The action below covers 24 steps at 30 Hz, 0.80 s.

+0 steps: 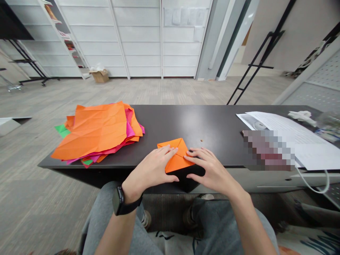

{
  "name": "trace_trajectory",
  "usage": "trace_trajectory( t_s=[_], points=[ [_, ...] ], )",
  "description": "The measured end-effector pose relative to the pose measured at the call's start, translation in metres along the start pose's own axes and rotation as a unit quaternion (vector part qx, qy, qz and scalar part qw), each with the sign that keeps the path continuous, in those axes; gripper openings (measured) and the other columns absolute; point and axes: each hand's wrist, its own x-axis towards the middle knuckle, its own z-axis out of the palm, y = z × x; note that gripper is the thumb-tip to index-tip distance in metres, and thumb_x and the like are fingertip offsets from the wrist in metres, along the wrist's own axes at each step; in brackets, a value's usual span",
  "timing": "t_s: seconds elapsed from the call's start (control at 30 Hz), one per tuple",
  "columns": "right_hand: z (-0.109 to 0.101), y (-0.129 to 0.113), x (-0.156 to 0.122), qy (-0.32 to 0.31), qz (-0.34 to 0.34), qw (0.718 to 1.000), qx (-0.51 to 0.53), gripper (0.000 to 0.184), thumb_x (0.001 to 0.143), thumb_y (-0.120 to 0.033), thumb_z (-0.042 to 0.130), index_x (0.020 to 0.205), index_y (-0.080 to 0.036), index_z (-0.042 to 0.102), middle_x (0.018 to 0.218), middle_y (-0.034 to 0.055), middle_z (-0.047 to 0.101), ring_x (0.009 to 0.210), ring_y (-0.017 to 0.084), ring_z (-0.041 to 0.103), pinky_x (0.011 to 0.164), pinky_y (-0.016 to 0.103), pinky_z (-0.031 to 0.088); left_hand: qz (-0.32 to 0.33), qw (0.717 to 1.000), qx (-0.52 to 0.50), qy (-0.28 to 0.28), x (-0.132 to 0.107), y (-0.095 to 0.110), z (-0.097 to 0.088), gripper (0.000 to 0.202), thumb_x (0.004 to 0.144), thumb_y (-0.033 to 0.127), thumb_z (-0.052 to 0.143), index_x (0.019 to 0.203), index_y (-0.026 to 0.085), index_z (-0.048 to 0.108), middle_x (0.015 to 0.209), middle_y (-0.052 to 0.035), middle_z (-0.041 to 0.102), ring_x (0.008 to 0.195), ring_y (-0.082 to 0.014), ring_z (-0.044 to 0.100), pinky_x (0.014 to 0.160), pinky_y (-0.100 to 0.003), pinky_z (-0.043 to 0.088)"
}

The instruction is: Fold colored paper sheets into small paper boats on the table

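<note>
A folded orange paper (177, 162) with crease lines lies at the front edge of the dark table, partly jutting over it. My left hand (156, 164) rests on its left side, fingers stretched across the top and thumb apart below the edge. On the right side, my right hand (208, 164) touches the paper with its fingertips, the fingers spread and the thumb apart. Neither hand grips the paper. The fingers hide part of its left and right corners.
To the left is a stack of creased paper sheets (98, 131) in orange, pink and green. White printed sheets (302, 138), a blurred-out object (269, 150) and a crumpled tissue (302, 116) lie on the right of the table (170, 120). A white cable (316, 189) hangs off the front edge.
</note>
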Motion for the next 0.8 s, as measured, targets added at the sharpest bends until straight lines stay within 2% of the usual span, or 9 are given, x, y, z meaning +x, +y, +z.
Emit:
trace_trajectory(
  t_s=[0.17,0.33,0.43,0.5,0.6,0.7,0.8],
  points=[
    [0.004,-0.001,0.002,0.025,-0.007,1.000,0.007,0.036,0.086,-0.015,0.064,0.120,-0.026,0.067,0.120,0.0092,0.068,0.125,0.028,0.059,0.108,0.056,0.044,0.001,1.000,0.002,0.003,-0.001,-0.006,0.002,0.067,0.080,0.038,0.076,0.138,0.014,0.054,0.150,-0.0189,0.049,0.140,-0.0306,0.045,0.116,-0.047,0.037],
    [0.004,-0.003,0.006,0.043,-0.007,0.999,-0.004,0.025,0.089,-0.017,0.060,0.110,-0.025,0.069,0.127,0.0105,0.067,0.120,0.028,0.062,0.103,0.054,0.048,0.030,0.999,-0.004,0.009,-0.007,-0.016,0.001,0.081,0.070,0.028,0.083,0.143,0.017,0.049,0.157,-0.0182,0.040,0.146,-0.0316,0.037,0.118,-0.048,0.034],
    [0.002,-0.005,0.006,0.037,0.003,0.999,-0.014,0.022,0.088,-0.017,0.060,0.107,-0.024,0.068,0.129,0.0108,0.067,0.121,0.028,0.062,0.105,0.054,0.045,0.030,0.999,-0.008,0.016,-0.007,-0.019,-0.003,0.070,0.075,0.016,0.075,0.141,0.019,0.050,0.150,-0.0140,0.051,0.139,-0.0283,0.046,0.116,-0.045,0.038],
    [0.001,-0.005,0.006,0.030,0.008,0.999,-0.014,0.021,0.088,-0.018,0.060,0.106,-0.023,0.067,0.130,0.0110,0.067,0.122,0.028,0.061,0.107,0.055,0.044,0.026,0.999,0.007,0.023,-0.006,-0.017,-0.007,0.058,0.080,0.009,0.067,0.135,0.020,0.056,0.137,-0.0102,0.062,0.126,-0.0266,0.055,0.109,-0.043,0.044],
    [0.002,-0.005,0.005,0.024,0.014,1.000,-0.013,0.019,0.087,-0.019,0.060,0.105,-0.022,0.065,0.133,0.0116,0.064,0.123,0.027,0.060,0.108,0.055,0.042,0.030,0.999,0.028,0.025,-0.004,-0.015,-0.012,0.046,0.083,0.009,0.062,0.127,0.021,0.063,0.121,-0.0070,0.069,0.109,-0.0255,0.061,0.097,-0.041,0.050],
    [0.003,-0.005,0.005,0.022,0.015,1.000,-0.013,0.018,0.087,-0.018,0.060,0.104,-0.022,0.064,0.134,0.0112,0.064,0.123,0.027,0.060,0.108,0.054,0.042,0.043,0.998,0.012,0.033,-0.004,-0.014,-0.015,0.038,0.085,0.011,0.062,0.122,0.020,0.067,0.120,-0.0065,0.070,0.112,-0.0250,0.060,0.100,-0.040,0.048],
    [0.003,-0.004,0.005,0.024,0.012,1.000,-0.011,0.016,0.088,-0.022,0.062,0.104,-0.024,0.064,0.133,0.0108,0.065,0.122,0.027,0.061,0.107,0.054,0.043,0.029,0.999,-0.011,0.045,-0.004,-0.014,-0.017,0.030,0.088,0.013,0.060,0.115,0.020,0.070,0.118,-0.0066,0.072,0.111,-0.0237,0.063,0.102,-0.039,0.047]
  ],
)
